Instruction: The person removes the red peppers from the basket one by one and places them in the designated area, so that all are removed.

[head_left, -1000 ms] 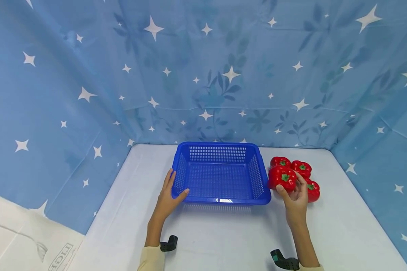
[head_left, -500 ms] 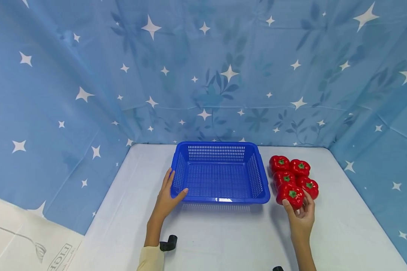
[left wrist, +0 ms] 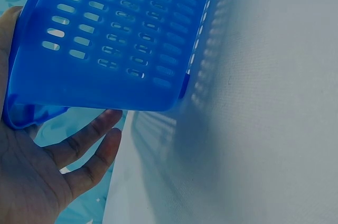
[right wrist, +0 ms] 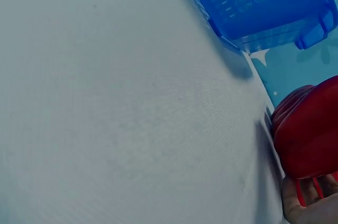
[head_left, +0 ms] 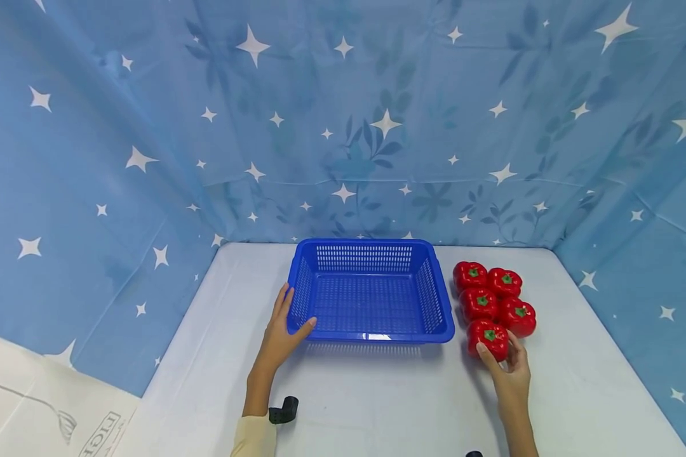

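Observation:
A blue plastic basket [head_left: 371,304] with slotted walls stands on the white table, with nothing inside it. At its front left corner my left hand [head_left: 277,336] rests with fingers spread, the thumb lying over the front rim and the fingers along the left side. In the left wrist view, two fingers [left wrist: 95,150] stretch out past the basket's end wall. My right hand [head_left: 510,374] holds a shiny red bell pepper [head_left: 486,343] with a green stem, thumb at its front and fingers at its right side. This pepper sits at the near end of a cluster, low over the table.
Several more red bell peppers [head_left: 480,304] sit close together just right of the basket. The white table [head_left: 371,400] reaches back to a blue curtain [head_left: 320,127] with white stars, which also hangs at both sides.
My right hand has brought its bell pepper toward me and slightly right, from beside the basket's rim down to the near end of the cluster. The left hand and basket keep their place.

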`<control>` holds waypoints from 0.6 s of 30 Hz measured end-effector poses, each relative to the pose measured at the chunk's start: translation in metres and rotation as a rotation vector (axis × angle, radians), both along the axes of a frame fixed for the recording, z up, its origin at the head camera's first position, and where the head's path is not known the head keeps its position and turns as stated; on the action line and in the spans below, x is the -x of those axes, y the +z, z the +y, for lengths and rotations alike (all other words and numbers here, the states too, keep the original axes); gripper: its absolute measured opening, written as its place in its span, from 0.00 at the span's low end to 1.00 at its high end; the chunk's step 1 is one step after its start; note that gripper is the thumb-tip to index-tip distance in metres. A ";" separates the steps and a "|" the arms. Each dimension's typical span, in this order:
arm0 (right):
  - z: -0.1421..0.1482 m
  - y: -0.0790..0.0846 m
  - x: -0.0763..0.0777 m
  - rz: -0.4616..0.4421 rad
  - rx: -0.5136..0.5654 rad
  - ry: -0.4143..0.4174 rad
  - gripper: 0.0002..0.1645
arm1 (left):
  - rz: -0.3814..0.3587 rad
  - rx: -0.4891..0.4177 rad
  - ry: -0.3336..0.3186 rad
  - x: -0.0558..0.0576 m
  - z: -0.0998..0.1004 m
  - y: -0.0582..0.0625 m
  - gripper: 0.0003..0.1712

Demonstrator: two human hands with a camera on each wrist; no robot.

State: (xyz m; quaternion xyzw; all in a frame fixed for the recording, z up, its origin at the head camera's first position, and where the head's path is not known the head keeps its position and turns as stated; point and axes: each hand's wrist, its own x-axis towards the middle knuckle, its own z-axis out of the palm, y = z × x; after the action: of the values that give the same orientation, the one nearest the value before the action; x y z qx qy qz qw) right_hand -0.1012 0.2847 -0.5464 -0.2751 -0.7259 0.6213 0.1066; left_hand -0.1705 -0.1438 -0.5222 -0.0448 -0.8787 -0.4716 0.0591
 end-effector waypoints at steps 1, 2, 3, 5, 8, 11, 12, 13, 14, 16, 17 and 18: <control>0.000 0.000 0.001 -0.003 -0.005 0.001 0.49 | -0.001 -0.001 0.000 0.000 0.000 0.000 0.54; 0.001 0.000 0.001 0.000 -0.006 0.003 0.49 | -0.002 -0.001 -0.001 0.000 0.000 0.000 0.55; 0.001 0.000 0.002 0.000 -0.008 0.004 0.48 | -0.002 -0.004 -0.002 0.000 0.000 0.000 0.55; 0.001 0.001 0.003 0.010 -0.003 0.003 0.48 | -0.001 -0.003 -0.005 0.000 0.000 -0.001 0.55; 0.001 0.000 0.004 0.017 -0.001 -0.007 0.47 | -0.003 -0.001 -0.008 0.000 0.000 -0.002 0.55; 0.000 -0.002 0.004 0.030 -0.001 -0.018 0.47 | -0.004 0.002 -0.009 0.000 0.000 -0.002 0.55; -0.001 -0.003 0.004 0.037 0.000 -0.022 0.47 | -0.005 0.002 -0.008 -0.001 0.000 -0.002 0.55; -0.001 -0.003 0.004 0.045 0.003 -0.027 0.47 | -0.003 0.001 -0.006 -0.001 0.000 -0.001 0.55; -0.001 -0.004 0.005 0.056 0.007 -0.031 0.46 | -0.002 0.001 -0.005 -0.001 0.000 -0.001 0.55; -0.001 -0.004 0.005 0.073 0.015 -0.047 0.46 | 0.002 0.000 -0.005 0.000 0.000 0.000 0.55; -0.002 -0.005 0.005 0.084 0.021 -0.054 0.46 | 0.003 0.003 -0.004 0.000 0.000 0.000 0.55; -0.002 -0.005 0.005 0.088 0.021 -0.060 0.45 | 0.005 0.005 -0.004 0.000 -0.001 0.000 0.55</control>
State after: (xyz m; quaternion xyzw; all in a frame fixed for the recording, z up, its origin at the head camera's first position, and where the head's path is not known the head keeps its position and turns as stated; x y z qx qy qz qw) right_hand -0.1066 0.2831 -0.5509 -0.2703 -0.7052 0.6370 0.1543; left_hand -0.1704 -0.1444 -0.5226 -0.0477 -0.8796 -0.4694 0.0601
